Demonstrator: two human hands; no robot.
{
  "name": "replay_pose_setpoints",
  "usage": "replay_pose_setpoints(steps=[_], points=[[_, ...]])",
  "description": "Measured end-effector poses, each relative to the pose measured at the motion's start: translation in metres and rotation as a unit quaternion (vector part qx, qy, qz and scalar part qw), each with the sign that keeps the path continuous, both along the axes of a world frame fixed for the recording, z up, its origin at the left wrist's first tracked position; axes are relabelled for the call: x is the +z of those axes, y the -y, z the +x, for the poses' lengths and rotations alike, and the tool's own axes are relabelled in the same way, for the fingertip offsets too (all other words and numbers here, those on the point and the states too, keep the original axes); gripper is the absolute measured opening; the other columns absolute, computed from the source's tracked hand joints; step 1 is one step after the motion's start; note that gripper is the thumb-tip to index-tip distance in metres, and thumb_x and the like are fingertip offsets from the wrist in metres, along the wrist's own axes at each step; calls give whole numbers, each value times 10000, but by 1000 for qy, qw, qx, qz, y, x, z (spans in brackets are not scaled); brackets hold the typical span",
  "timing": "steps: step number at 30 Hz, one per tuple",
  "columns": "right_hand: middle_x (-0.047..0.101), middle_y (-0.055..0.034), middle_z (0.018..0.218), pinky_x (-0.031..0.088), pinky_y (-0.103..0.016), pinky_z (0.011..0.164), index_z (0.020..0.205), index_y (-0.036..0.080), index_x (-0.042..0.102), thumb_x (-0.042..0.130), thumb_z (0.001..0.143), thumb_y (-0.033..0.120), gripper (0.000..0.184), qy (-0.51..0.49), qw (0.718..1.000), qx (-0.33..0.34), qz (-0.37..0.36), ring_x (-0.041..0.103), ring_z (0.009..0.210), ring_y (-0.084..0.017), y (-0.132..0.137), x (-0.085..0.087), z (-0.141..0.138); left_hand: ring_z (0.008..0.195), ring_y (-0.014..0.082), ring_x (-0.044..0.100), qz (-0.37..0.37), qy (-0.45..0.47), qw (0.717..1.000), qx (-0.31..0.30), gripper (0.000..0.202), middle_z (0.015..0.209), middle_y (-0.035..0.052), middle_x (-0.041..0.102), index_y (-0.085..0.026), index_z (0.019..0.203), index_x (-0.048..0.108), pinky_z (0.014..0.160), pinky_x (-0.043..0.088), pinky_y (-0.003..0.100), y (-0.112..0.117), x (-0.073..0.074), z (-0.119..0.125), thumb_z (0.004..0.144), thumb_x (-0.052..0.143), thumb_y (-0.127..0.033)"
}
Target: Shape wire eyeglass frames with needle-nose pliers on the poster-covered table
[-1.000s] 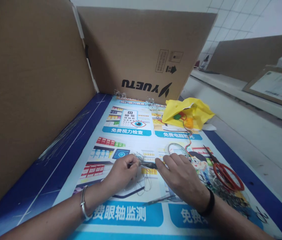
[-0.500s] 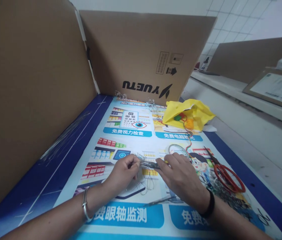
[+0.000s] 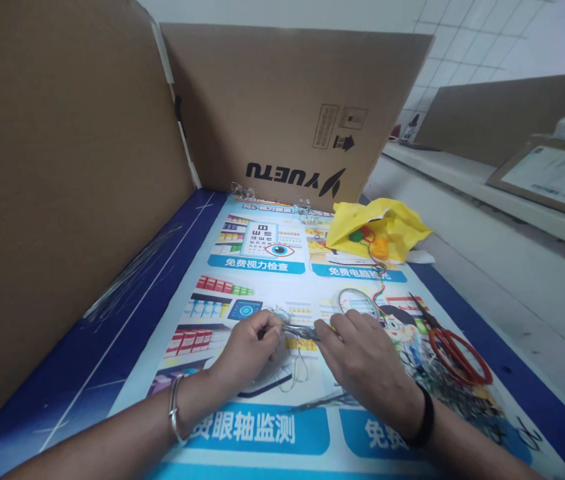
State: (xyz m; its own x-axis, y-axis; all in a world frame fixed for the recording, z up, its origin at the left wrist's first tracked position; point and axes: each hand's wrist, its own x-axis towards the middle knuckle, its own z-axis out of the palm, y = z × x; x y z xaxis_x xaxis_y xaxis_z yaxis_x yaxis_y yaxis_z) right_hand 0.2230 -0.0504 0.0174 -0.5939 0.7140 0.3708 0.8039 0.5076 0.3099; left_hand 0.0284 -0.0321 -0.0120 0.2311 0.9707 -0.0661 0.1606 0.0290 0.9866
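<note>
Just left of the middle, my left hand (image 3: 249, 347) pinches a small tangle of thin silvery wire (image 3: 282, 313). Pliers (image 3: 302, 331) are gripped in my right hand (image 3: 362, 357), their jaws pointing left and meeting the wire at my left fingertips. The handles are mostly hidden in my palm. A loose loop of thin wire (image 3: 298, 373) hangs below the jaws onto the printed sheet (image 3: 312, 393). Behind my right hand lies a ring of coiled wire (image 3: 357, 293). A slim metal tool (image 3: 317, 402), partly covered by my right hand, lies nearer to me.
Red-handled scissors (image 3: 457, 353) lie at the right beside a heap of wire pieces (image 3: 455, 393). A yellow bag (image 3: 397, 230) holds coloured thread. Straight wires (image 3: 132, 273) lie at the left. Cardboard panels (image 3: 282, 100) stand at the back and left.
Little differs. My right hand has shifted very slightly, and the pliers remain at the wire by my left fingertips.
</note>
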Motion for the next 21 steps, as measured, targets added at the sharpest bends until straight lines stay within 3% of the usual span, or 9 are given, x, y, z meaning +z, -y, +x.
replay_pose_setpoints(steps=[7,11,16,21], points=[[530,-43,695,233,-319,624,843,184,599,533,824,192,69,-11,1000,14,-6,417,678,-178,-2,1,1,446,78,418,-24,19,999,-21,130,478,-56,465,-184,631,463,483,351,217,-3,-4,-1,755,485,-215],[542,-43,716,251,-308,634,798,186,602,566,826,286,111,-44,998,30,-36,436,700,-180,-8,2,5,409,70,406,-60,55,995,-49,127,469,-59,465,-183,635,461,443,340,207,-5,-1,-3,752,487,-227],[562,-38,738,300,-275,657,854,179,619,566,837,293,127,-91,990,55,-87,475,733,-166,-16,0,13,364,51,357,-99,51,991,-77,150,422,-67,456,-177,616,471,412,265,195,-6,8,-5,744,518,-241],[584,-37,767,330,-273,684,898,187,621,551,851,284,129,-107,984,88,-108,493,744,-159,-19,-7,17,383,49,377,-128,81,979,-134,175,439,-57,471,-167,628,511,432,253,205,-8,5,-8,747,558,-284]])
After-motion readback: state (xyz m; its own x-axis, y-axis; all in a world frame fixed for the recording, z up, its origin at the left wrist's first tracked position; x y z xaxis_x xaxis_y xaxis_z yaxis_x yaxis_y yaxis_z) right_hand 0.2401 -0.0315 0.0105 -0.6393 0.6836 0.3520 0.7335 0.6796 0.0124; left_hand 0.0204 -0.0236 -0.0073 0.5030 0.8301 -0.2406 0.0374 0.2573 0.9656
